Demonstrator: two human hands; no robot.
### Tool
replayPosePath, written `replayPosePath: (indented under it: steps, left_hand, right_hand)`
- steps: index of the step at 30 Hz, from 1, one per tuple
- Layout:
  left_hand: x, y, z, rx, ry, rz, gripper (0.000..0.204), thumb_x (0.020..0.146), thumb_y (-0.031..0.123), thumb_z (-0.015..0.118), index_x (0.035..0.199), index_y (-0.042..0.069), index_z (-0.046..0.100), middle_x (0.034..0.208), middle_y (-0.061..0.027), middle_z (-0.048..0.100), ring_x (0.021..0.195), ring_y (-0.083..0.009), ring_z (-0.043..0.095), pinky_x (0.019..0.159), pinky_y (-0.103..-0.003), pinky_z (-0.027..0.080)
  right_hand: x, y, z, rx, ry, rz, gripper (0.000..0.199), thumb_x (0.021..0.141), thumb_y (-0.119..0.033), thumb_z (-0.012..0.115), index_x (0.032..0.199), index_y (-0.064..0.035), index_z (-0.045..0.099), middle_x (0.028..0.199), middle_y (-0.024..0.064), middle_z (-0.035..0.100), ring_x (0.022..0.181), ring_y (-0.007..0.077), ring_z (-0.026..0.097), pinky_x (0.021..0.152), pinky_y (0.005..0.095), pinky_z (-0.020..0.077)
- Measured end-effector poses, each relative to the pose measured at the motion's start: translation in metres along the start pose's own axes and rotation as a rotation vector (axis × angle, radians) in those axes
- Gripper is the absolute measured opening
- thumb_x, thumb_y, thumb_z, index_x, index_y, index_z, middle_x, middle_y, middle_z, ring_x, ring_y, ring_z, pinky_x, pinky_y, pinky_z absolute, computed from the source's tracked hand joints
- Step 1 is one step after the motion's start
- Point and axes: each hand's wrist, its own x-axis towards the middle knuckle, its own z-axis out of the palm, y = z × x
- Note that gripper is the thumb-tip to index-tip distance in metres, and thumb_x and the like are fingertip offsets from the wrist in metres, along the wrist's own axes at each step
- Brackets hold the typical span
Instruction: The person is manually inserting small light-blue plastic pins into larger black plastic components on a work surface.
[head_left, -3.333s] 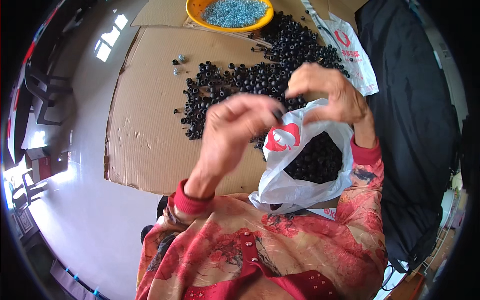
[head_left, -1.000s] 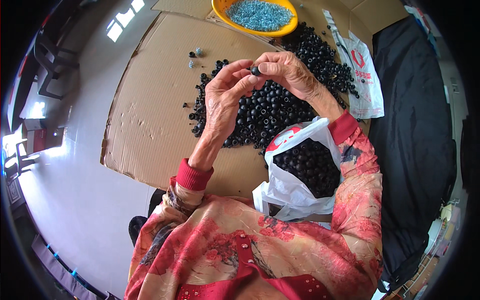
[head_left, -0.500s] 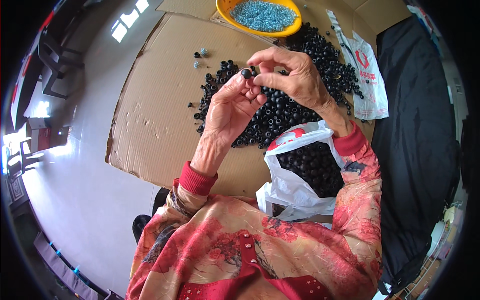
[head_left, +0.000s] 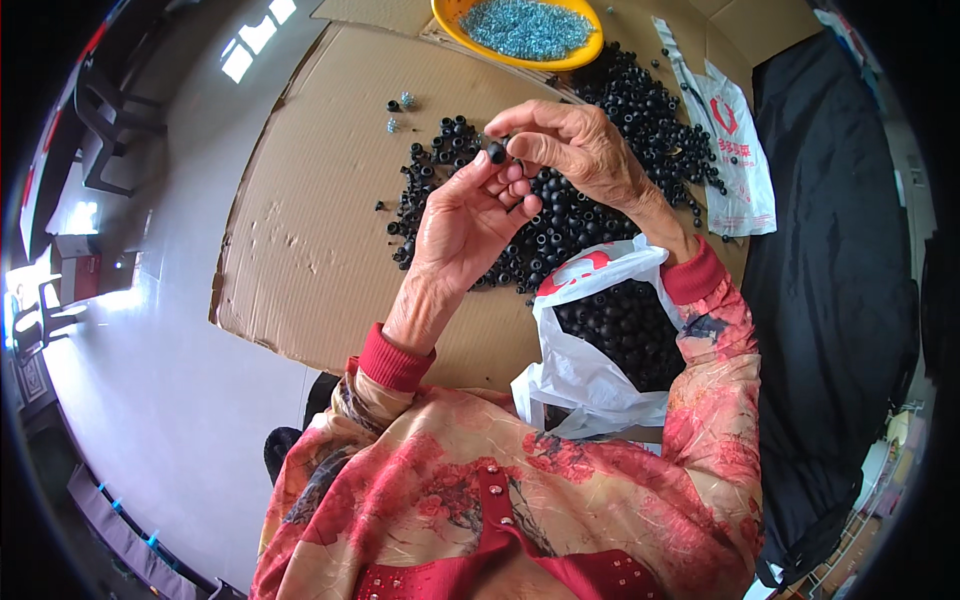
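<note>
My left hand [head_left: 465, 220] is turned palm up over the cardboard. It pinches a black ball-shaped piece [head_left: 496, 152] between thumb and forefinger, with the other fingers curled. Close against that piece from the right comes my right hand [head_left: 588, 150], thumb and forefinger bent together at its upper side. Whatever is between those fingertips is too small to make out. Under and around both hands spreads a heap of small black pieces [head_left: 575, 215], some round and some like hollow caps.
On the cardboard [head_left: 310, 200], a yellow bowl [head_left: 590, 58] holds many tiny light-blue shiny pieces. Near my lap, a white plastic bag [head_left: 590, 385] contains more black balls. A flattened white bag [head_left: 745, 190] and black cloth [head_left: 825, 250] lie to the right. Several loose pieces lie left of the heap.
Both hands have shifted slightly, and the black ball is a little lower and to the right. My right fingertips have moved up and left over it.
</note>
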Motion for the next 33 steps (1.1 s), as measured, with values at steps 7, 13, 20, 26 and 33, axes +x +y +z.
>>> replayPosePath:
  steps: [7,13,20,26,33]
  left_hand:
    - [0.000,0.000,-0.004,0.004,0.091,0.019,0.022,0.089,0.022,0.052,0.095,0.001,0.056,0.084,-0.0065,0.059,0.079,-0.0155,0.056,0.076,-0.034,0.048]
    - [-0.012,-0.005,-0.019,0.117,0.086,0.012,0.019,0.088,0.019,0.053,0.095,0.002,0.056,0.083,-0.0044,0.057,0.076,-0.0130,0.054,0.073,-0.033,0.049]
    - [-0.013,0.005,-0.029,0.215,0.222,0.089,0.016,0.086,0.019,0.055,0.090,0.004,0.058,0.080,-0.0034,0.059,0.074,-0.0134,0.055,0.071,-0.031,0.049]
    - [-0.011,0.019,-0.038,0.170,0.255,0.134,0.016,0.087,0.018,0.054,0.092,0.003,0.058,0.081,-0.0043,0.060,0.070,-0.0130,0.056,0.069,-0.031,0.050]
    - [-0.005,0.026,-0.034,0.054,0.234,0.137,0.018,0.088,0.018,0.053,0.093,0.001,0.057,0.081,-0.0071,0.059,0.071,-0.0155,0.057,0.071,-0.033,0.050]
  right_hand:
    - [0.003,0.010,0.005,-0.394,0.049,-0.254,0.021,0.075,-0.010,0.066,0.094,-0.0027,0.061,0.061,0.0034,0.058,0.055,0.0088,0.056,0.052,0.0226,0.0467]
    - [-0.002,0.018,0.001,-0.197,-0.153,-0.008,0.017,0.078,-0.012,0.064,0.091,-0.0020,0.064,0.076,0.0066,0.065,0.071,0.0097,0.062,0.065,0.0243,0.0499]
    - [0.037,0.078,-0.017,-0.622,0.061,-0.104,0.013,0.076,-0.010,0.058,0.085,-0.0015,0.063,0.075,0.0070,0.061,0.070,0.0160,0.059,0.063,0.0280,0.0464]
    - [0.055,0.108,0.000,-0.854,-0.087,-0.239,0.014,0.073,-0.010,0.054,0.081,-0.0038,0.064,0.077,0.0089,0.062,0.074,0.0255,0.058,0.074,0.0359,0.0447]
    - [0.054,0.107,0.002,-0.872,-0.109,-0.211,0.009,0.071,-0.011,0.056,0.074,-0.0049,0.061,0.073,0.0081,0.061,0.074,0.0261,0.057,0.075,0.0375,0.0414]
